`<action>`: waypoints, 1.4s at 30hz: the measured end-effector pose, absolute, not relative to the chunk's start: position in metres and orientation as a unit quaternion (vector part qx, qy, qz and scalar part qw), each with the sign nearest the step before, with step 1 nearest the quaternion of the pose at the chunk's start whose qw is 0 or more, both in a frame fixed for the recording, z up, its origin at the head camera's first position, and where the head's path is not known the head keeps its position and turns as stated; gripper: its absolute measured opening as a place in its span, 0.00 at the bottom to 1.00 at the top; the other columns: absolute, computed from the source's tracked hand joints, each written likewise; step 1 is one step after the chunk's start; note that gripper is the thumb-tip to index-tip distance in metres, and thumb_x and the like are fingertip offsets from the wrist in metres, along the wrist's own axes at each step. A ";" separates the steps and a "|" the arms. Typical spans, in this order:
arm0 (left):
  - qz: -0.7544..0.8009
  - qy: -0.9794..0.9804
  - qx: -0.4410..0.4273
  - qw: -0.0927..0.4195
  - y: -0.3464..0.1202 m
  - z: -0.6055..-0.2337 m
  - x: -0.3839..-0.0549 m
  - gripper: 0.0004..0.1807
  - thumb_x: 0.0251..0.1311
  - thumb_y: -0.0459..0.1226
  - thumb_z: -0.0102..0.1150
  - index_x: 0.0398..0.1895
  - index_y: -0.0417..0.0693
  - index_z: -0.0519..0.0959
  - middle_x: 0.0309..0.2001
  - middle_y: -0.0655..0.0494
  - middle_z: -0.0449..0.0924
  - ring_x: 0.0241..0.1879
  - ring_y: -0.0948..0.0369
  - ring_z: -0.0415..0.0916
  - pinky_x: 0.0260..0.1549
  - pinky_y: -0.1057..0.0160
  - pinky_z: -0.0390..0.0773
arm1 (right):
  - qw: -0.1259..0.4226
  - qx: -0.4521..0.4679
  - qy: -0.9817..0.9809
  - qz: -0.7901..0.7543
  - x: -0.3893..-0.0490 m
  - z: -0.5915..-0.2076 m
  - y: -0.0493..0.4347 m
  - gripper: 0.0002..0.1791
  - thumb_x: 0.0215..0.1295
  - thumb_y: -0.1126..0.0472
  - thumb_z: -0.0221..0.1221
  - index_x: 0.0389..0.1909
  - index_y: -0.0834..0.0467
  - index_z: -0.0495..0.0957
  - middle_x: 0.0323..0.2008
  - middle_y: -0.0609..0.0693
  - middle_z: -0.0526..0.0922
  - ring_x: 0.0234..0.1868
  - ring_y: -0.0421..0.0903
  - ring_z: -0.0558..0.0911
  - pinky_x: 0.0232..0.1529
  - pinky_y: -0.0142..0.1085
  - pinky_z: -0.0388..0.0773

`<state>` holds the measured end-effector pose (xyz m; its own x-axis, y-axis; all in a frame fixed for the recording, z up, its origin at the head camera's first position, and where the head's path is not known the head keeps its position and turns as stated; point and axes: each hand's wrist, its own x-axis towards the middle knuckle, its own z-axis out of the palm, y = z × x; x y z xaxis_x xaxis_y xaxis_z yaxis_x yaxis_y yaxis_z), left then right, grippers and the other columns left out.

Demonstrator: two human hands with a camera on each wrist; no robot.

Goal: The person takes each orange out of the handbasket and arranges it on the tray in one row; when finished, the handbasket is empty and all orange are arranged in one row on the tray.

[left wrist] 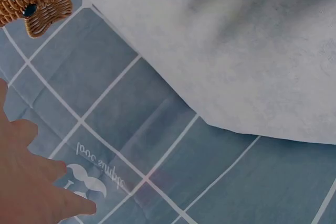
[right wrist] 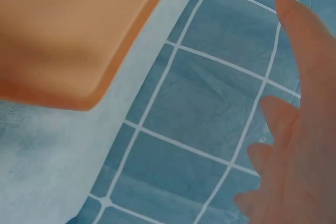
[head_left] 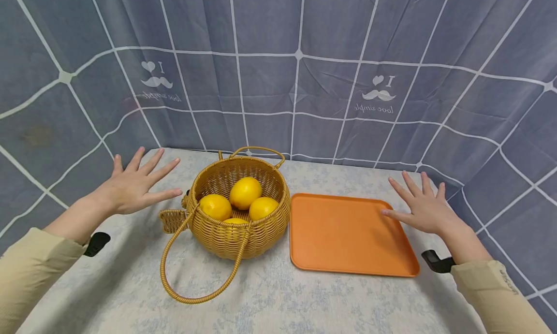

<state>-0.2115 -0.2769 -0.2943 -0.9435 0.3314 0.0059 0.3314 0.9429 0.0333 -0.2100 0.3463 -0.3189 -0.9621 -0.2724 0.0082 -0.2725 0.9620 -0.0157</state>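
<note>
A round wicker basket [head_left: 235,239] stands on the table, left of centre, with several yellow lemons [head_left: 245,193] inside. One of its loop handles hangs down toward the front; the other stands up at the back. To its right lies a flat orange tray [head_left: 348,235] with nothing on it. My left hand [head_left: 130,186] is held left of the basket, fingers spread, holding nothing. Above the tray's right edge, my right hand [head_left: 424,206] has its fingers straight and spread, also holding nothing. The left wrist view catches the basket's woven side with dark beads [left wrist: 29,10].
A pale cloth with a blue floral pattern [head_left: 270,300] covers the table. Behind and at both sides hangs a blue-grey curtain [head_left: 330,87] with white grid lines and printed lettering. Black straps or mounts [head_left: 96,243] show at both wrists.
</note>
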 end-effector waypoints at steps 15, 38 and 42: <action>-0.097 -0.977 -0.187 0.016 -0.264 -0.281 -0.199 0.41 0.65 0.60 0.42 0.74 0.66 0.35 0.73 0.50 0.23 0.68 0.43 0.13 0.53 0.30 0.19 | -0.045 0.198 -0.971 0.125 -0.219 -0.301 0.313 0.53 0.58 0.36 0.58 0.75 0.45 0.36 0.73 0.60 0.30 0.68 0.70 0.29 0.58 0.70 0.32; -0.451 -0.865 -0.219 -0.011 -0.241 -0.296 -0.186 0.29 0.71 0.43 0.45 0.73 0.55 0.54 0.72 0.50 0.49 0.69 0.46 0.46 0.60 0.36 0.51 | -0.099 0.363 -0.878 0.295 -0.247 -0.254 0.195 0.41 0.60 0.46 0.62 0.72 0.46 0.55 0.70 0.43 0.56 0.70 0.47 0.55 0.65 0.52 0.55; -0.469 -0.857 -0.209 -0.038 -0.240 -0.303 -0.187 0.28 0.72 0.46 0.42 0.73 0.51 0.54 0.71 0.48 0.51 0.68 0.46 0.49 0.59 0.36 0.53 | -0.118 0.397 -0.855 0.313 -0.255 -0.243 0.168 0.38 0.61 0.48 0.62 0.70 0.50 0.58 0.68 0.45 0.60 0.68 0.46 0.58 0.65 0.48 0.57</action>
<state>-0.1870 -0.2401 -0.3035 -0.9100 0.3934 0.1308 0.3224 0.4731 0.8199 -0.2550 0.1679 -0.2425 -0.6576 -0.7519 0.0467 -0.6039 0.4891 -0.6293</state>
